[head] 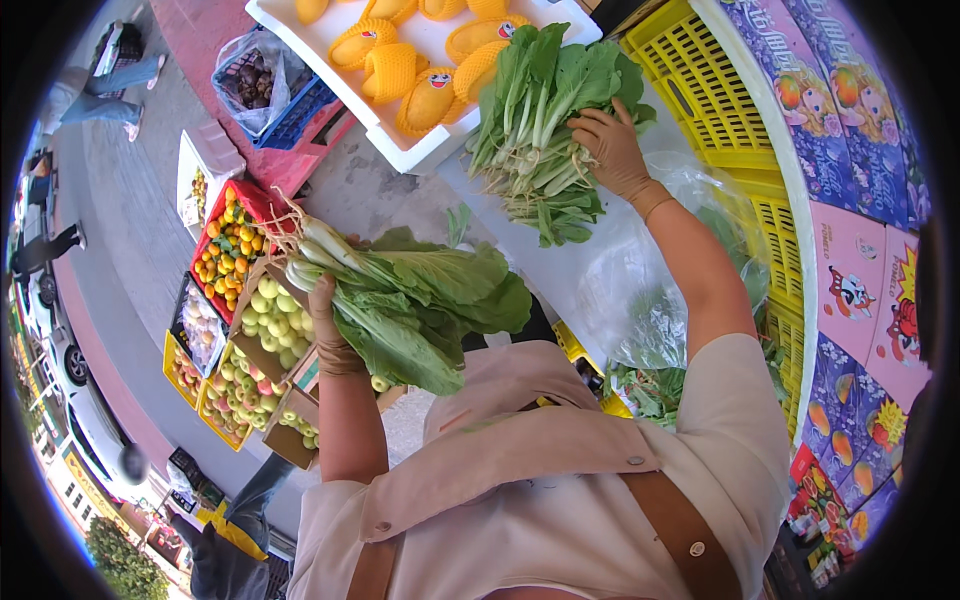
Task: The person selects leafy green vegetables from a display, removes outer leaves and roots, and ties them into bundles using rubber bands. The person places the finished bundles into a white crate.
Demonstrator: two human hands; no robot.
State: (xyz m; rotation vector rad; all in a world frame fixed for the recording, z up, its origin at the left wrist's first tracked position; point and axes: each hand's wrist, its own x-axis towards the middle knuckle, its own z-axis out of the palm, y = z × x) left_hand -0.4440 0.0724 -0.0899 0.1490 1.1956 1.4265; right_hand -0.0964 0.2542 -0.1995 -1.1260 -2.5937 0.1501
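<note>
Both my hands wear thin tan gloves. My left hand (330, 322) is closed around the white stems of a bunch of leafy greens (427, 292), whose roots point up and left and whose broad leaves spread right. On the grey board (525, 262) lies a pile of smaller leafy greens (540, 112) with pale stems and thin roots. My right hand (611, 146) rests on that pile's right side, fingers spread over leaves and stems; whether it grips any of them I cannot tell. A clear plastic bag (645, 307) with greens inside lies below my right forearm.
A white foam box (427, 154) of mangoes in yellow nets stands ahead. Yellow crates (712, 90) and printed cartons (847, 277) line the right side. At left are crates of orange fruit (232, 255), apples (277, 319) and a blue crate (300, 112). People and parked cars are farther left.
</note>
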